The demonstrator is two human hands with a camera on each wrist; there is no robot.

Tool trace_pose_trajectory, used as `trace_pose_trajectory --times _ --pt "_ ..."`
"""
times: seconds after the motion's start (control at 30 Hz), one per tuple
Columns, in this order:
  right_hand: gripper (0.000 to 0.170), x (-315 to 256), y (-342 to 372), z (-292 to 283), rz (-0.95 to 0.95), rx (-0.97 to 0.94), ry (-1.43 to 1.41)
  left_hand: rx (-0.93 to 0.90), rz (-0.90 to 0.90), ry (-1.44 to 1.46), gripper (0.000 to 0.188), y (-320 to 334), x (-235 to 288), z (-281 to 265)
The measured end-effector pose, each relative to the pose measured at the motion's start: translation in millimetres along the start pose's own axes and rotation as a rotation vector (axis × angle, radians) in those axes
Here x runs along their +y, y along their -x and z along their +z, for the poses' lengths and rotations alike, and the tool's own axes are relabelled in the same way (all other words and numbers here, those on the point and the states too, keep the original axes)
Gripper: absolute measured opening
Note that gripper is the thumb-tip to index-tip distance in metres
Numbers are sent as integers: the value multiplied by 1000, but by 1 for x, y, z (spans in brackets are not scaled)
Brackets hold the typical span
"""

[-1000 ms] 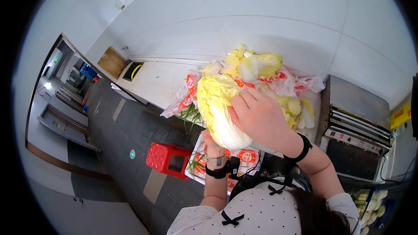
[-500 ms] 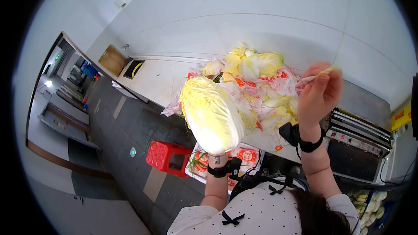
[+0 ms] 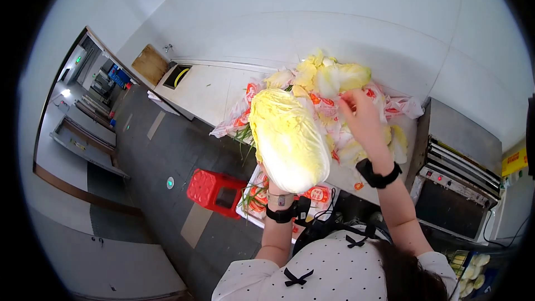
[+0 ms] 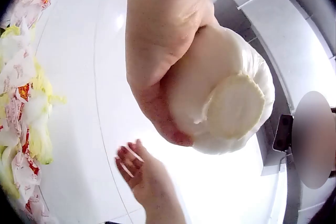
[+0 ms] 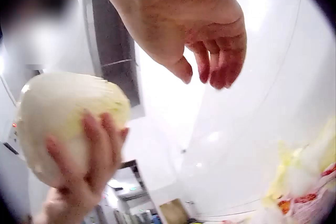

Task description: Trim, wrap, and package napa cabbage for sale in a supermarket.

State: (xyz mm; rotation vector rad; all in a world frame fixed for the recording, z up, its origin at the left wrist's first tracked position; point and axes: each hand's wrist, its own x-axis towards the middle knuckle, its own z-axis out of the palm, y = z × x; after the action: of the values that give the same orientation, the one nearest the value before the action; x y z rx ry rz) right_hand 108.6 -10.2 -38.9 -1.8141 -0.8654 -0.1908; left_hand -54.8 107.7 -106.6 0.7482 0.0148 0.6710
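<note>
A large napa cabbage [image 3: 290,142], yellow at its leafy top and white at its base, is held up over the counter's front edge. My left hand [image 4: 168,61] grips it from beneath, the thumb along its side near the round cut stem [image 4: 236,107]. In the right wrist view the left hand's [image 5: 86,166] fingers spread round the cabbage [image 5: 63,108]. My right hand [image 3: 362,120] hangs in the air to the right of the cabbage, fingers loosely bent and holding nothing. Loose yellow-white leaves [image 3: 343,77] lie on red-printed plastic bags [image 3: 404,107] behind it.
On the counter's [image 3: 214,89] left are a sink [image 3: 177,76] and a wooden board [image 3: 149,65]. A metal appliance [image 3: 454,156] stands at the right. Below are a red stool [image 3: 214,189] and a white box [image 3: 245,209] with green stalks.
My right hand pulled back from the cabbage, swung right with a small leaf piece, and has returned leftward without it. The cabbage has turned upright and shifted slightly right since half a second ago.
</note>
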Motion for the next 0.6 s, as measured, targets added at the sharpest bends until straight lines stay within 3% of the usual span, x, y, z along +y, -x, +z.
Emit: trace_pose_trajectory --times 0.13,0.23,0.33,0.4,0.43,0.6 --pt "22 -53 29 -18 -197 -54 -216 -19 -31 -39 92 1 0 -4" --pt "25 -77 30 -33 -424 -126 -115 -36 -74 -81 92 5 -2 -12" --pt "28 -94 21 -33 -639 0 153 -77 -167 -216 92 9 -3 -27" --pt "27 -98 16 -31 -692 14 258 -55 -173 -148 92 13 -7 -30" --pt "26 -99 14 -32 -719 20 312 8 -100 62 84 18 -13 -22" --pt "18 -97 10 -31 -767 -54 442 10 -147 22 84 18 -18 -30"
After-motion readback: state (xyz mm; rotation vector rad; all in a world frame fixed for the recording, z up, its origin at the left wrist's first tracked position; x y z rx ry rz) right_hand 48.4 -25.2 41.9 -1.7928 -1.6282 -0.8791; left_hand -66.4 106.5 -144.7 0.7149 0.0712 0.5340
